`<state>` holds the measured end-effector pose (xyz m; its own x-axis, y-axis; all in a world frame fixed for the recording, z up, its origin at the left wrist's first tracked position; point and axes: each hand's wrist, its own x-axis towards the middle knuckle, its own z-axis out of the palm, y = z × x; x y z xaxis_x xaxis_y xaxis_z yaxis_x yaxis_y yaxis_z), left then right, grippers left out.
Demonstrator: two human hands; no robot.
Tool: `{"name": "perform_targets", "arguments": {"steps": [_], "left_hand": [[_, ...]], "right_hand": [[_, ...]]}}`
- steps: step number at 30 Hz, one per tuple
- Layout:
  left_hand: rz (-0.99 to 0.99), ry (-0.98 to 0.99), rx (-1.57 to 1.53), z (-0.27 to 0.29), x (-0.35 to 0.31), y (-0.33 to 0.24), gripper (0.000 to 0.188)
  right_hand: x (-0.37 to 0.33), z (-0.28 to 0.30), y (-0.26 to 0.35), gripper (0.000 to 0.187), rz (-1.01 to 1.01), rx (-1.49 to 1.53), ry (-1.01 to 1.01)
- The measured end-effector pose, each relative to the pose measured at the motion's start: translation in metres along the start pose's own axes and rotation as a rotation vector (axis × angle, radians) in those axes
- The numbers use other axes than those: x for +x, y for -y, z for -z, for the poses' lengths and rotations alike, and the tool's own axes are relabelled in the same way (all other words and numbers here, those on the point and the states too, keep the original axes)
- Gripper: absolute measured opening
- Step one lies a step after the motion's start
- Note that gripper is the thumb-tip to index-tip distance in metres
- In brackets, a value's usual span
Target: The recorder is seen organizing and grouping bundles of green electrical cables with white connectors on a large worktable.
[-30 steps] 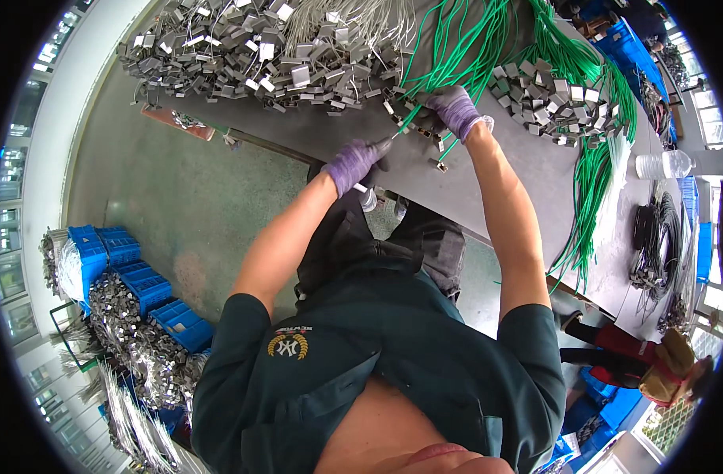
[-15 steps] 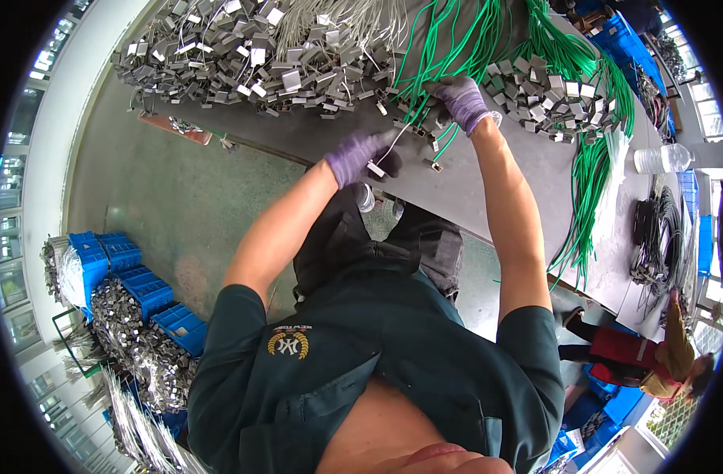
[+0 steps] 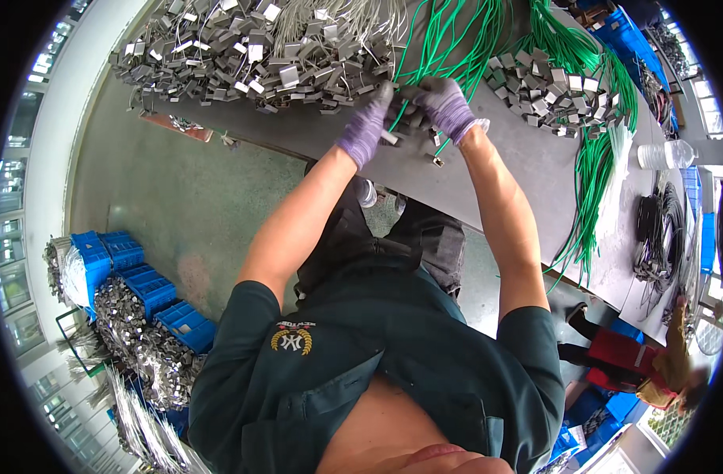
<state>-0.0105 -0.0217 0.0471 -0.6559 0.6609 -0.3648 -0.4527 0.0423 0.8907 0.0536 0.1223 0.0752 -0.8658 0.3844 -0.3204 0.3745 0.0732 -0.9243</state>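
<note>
Both my hands wear purple gloves with dark palms and work close together at the table's near edge. My left hand (image 3: 366, 125) is closed on a small silver metal block (image 3: 390, 137), which sticks out below its fingers. Just to its right, my right hand (image 3: 444, 109) is closed around green wires (image 3: 425, 65) that run away toward the far side. The fingertips are partly hidden between the hands. A small block (image 3: 435, 160) on a green wire end lies on the table just below my right hand.
A big heap of grey metal blocks (image 3: 243, 59) with pale wires lies at the far left. A smaller block pile (image 3: 547, 95) and green wire bundles (image 3: 591, 205) lie to the right, near a clear plastic bottle (image 3: 663, 155). Blue crates (image 3: 184, 325) stand on the floor; another person (image 3: 626, 355) is at right.
My left hand has moved up and right, bringing the block and its pale wire beside my right hand. My right hand has shifted slightly left and down. The person at right has moved a little.
</note>
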Motion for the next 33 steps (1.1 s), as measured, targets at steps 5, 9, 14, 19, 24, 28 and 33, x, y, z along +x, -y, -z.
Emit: {"name": "perform_targets", "arguments": {"steps": [5,9,14,19,24,28,33], "left_hand": [[-0.490,-0.047,0.750,0.036,0.034,0.023,0.038],[-0.517,-0.092,0.907,0.043,0.021,0.039,0.026],[-0.784,-0.080,0.686,0.014,0.012,0.034,0.014],[-0.604,0.088,0.563,-0.025,0.049,-0.005,0.027],[-0.284,0.028,0.814,-0.054,0.132,-0.025,0.089],[-0.065,-0.154,1.055,-0.073,0.154,-0.020,0.094],[0.049,-0.167,1.240,-0.090,0.170,-0.023,0.092]], "right_hand": [[0.019,0.032,-0.012,0.032,0.102,-0.163,-0.236],[0.030,0.071,-0.061,0.034,0.139,-0.486,-0.462],[0.040,0.103,-0.134,0.042,0.092,-0.367,-0.762],[0.031,0.102,-0.128,0.044,0.124,-0.072,-0.738],[0.042,0.094,-0.154,0.043,0.235,0.202,-0.603],[0.040,0.104,-0.152,0.045,0.157,0.327,-0.491],[0.052,0.111,-0.161,0.052,0.110,0.368,-0.401]]}}
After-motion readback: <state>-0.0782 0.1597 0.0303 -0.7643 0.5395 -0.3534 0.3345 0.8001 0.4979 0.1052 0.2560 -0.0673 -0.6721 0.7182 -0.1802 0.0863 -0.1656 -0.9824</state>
